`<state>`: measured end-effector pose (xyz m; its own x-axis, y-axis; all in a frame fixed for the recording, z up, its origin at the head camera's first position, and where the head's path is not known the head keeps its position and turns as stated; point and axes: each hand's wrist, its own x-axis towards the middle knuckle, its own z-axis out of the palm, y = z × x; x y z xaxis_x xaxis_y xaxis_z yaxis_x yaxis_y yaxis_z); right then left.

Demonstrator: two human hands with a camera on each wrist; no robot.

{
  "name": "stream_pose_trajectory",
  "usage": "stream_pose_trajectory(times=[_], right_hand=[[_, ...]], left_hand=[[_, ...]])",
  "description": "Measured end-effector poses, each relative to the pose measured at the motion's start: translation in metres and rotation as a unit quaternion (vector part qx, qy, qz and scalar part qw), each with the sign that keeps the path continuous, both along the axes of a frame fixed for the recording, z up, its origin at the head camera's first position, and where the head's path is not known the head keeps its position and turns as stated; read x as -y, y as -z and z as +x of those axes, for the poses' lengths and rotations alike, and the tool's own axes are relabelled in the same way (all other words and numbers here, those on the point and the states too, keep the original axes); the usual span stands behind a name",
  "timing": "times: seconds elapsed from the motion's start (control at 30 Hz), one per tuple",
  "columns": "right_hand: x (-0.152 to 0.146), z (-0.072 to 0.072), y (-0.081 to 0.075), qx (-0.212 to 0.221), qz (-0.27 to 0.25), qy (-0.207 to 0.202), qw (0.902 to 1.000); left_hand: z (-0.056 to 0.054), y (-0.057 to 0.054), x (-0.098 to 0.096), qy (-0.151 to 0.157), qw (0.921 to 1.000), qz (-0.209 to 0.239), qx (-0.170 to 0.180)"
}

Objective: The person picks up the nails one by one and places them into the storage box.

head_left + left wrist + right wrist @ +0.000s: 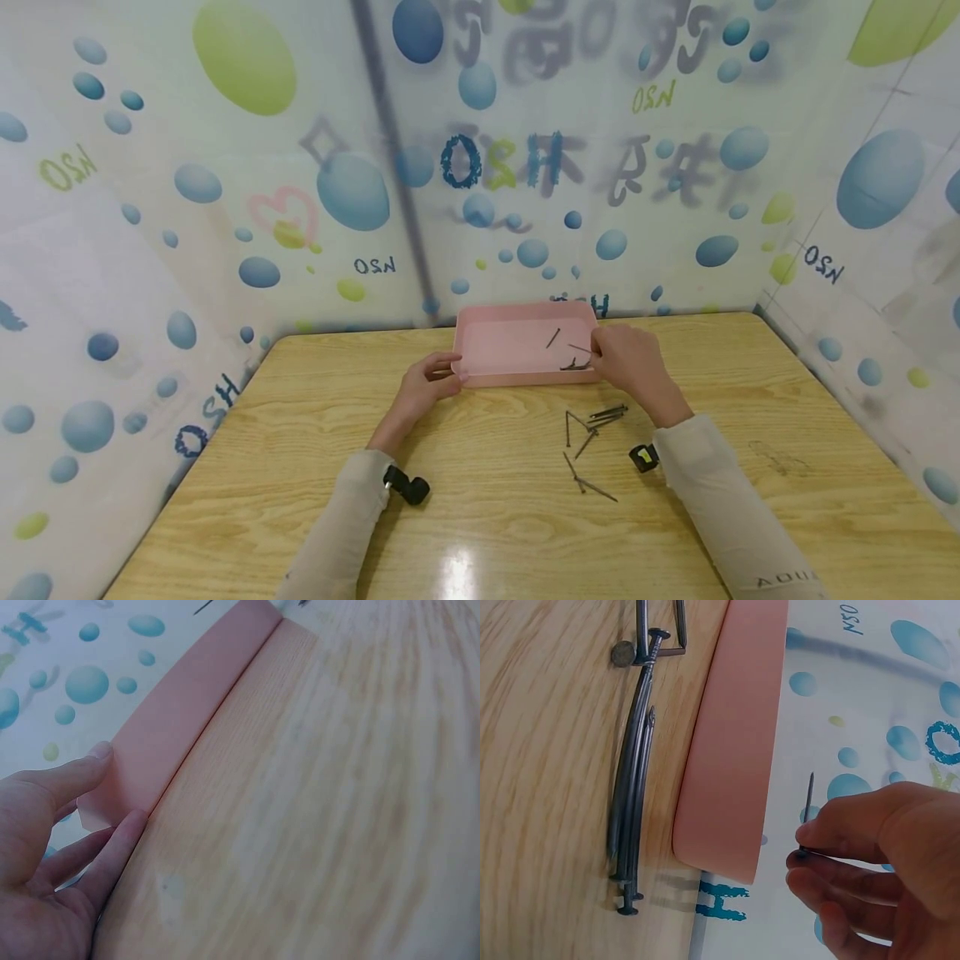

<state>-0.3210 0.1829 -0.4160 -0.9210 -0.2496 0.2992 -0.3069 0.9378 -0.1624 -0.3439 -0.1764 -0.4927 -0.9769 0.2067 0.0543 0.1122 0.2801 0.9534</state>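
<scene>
A shallow pink tray point(517, 379) stands at the back of the wooden table, with a few dark nails point(553, 338) lying inside toward its right end. My left hand point(429, 385) holds the tray's near left corner, thumb and fingers on either side of it. In the left wrist view the fingertips point(101, 751) meet the pink wall. At the tray's right end, my right hand point(630, 360) pinches a single nail point(808, 799) near its head between thumb and fingers, its point sticking out. The other fingers of that hand are bent.
Several loose nails point(606, 414) lie in a small bundle in front of the tray's right side, with more nails point(596, 488) scattered nearer on the table point(487, 467). A printed curtain point(510, 233) hangs right behind the table's far edge.
</scene>
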Motion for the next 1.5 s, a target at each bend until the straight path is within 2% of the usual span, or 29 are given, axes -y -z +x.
stream_pose_trajectory(times=[0.27,0.73,1.07,1.17,1.27,1.4,1.5], right_hand=[[0.000,-0.001,0.002,-0.024,-0.016,0.016,0.9994],[-0.005,-0.002,0.000,0.007,-0.019,0.004,0.9998],[-0.013,-0.001,-0.011,0.078,-0.018,-0.016,0.9967],[-0.014,0.000,-0.014,0.111,-0.006,-0.030,0.9933],[-0.017,0.002,-0.019,0.166,0.006,-0.044,0.9851],[-0.026,0.004,-0.022,0.251,0.001,-0.056,0.9664],[-0.032,0.004,-0.024,0.286,-0.005,-0.061,0.9564]], left_hand=[[0.000,-0.001,-0.002,0.000,1.0000,0.005,0.004],[0.002,-0.003,-0.003,-0.001,0.9998,0.014,0.011],[0.002,-0.003,-0.001,0.001,0.9998,0.016,0.010],[0.002,-0.003,-0.002,0.004,0.9998,0.018,0.011],[0.002,-0.003,-0.002,0.007,0.9997,0.020,0.011],[0.002,-0.004,-0.002,0.006,0.9997,0.021,0.012],[0.002,-0.003,-0.002,0.002,0.9997,0.020,0.014]])
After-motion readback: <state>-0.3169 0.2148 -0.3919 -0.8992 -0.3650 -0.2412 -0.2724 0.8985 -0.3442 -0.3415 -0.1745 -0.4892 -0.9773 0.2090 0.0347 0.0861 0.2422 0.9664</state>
